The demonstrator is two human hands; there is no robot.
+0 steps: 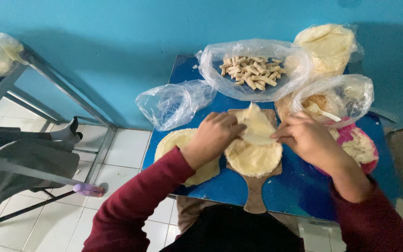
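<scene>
**Both hands on a half-folded wrapper**

We have both hands on the thin pale wrapper (256,128) that lies on the wooden paddle board (254,186), on the blue table (299,186). Our left hand (215,135) comes in from the wrapper's left side, fingers curled and pinching its edge; our right hand (306,137) meets it from the right, fingers likewise closed on the dough. The wrapper sits directly between the two hands, so neither is nearer than the other. Its far part is lifted and folded into a narrow flap, while the round near part lies flat on the board. The flap's long axis runs away from us, in line with the board's handle, which points back toward our body.

Just outside the left hand lies a stack of flat wrappers (180,142), partly under the wrist. Beyond both hands is an open plastic bag of small rolled pieces (253,71). Beyond the right hand stands a bagged bowl of filling with a spoon (323,111), and beside that wrist a pink bowl (360,147).
</scene>
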